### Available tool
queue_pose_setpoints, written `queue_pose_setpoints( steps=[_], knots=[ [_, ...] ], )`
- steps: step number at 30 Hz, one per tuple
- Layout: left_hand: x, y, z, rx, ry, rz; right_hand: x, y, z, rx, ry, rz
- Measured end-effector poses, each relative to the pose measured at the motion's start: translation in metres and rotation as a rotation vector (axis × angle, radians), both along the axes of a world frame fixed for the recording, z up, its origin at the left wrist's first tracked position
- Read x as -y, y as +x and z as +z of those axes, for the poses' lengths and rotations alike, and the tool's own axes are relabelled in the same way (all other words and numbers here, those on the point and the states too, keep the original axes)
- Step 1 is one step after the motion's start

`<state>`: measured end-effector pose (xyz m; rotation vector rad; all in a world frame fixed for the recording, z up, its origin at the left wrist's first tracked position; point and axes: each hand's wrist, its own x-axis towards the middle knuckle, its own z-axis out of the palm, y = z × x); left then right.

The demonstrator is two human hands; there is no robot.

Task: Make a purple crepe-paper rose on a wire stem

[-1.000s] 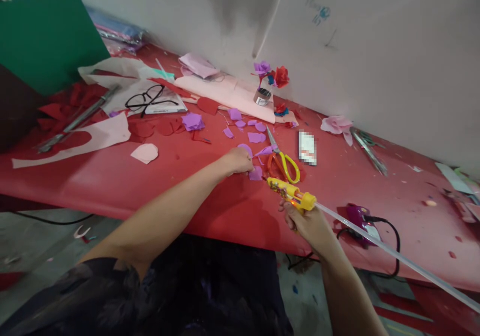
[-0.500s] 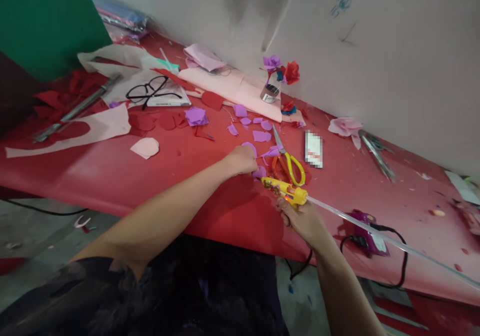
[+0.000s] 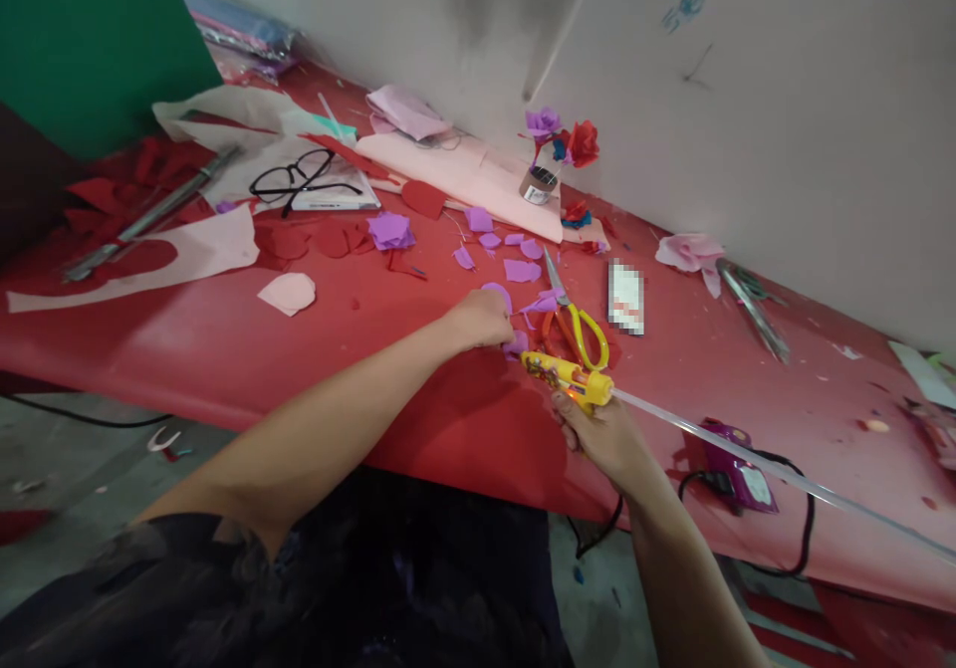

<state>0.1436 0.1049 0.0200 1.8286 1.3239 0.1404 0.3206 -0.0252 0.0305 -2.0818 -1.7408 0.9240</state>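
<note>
My right hand grips a yellow glue gun with a long clear glue stick trailing out of its back to the right. The gun's nozzle points left at a small purple paper petal. My left hand is closed, pinching that petal down on the red table. Orange and yellow scissors lie just behind the gun.
Purple petals, red and pink paper scraps, black glasses and a metal ruler lie to the left. Paper flowers in a tape roll stand by the wall. A purple glue gun with black cable sits right.
The glue gun's nozzle has moved left, closer to the petal under my left hand. The view shifted slightly, and both hands otherwise stay put.
</note>
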Motion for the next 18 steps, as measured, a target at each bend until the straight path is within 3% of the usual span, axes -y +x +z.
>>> queue_pose_setpoints(
  steps=[18],
  knots=[
    [0.001, 0.0, 0.004, -0.063, 0.025, -0.039, 0.0, 0.018, -0.008, -0.015, -0.033, -0.044]
  ],
)
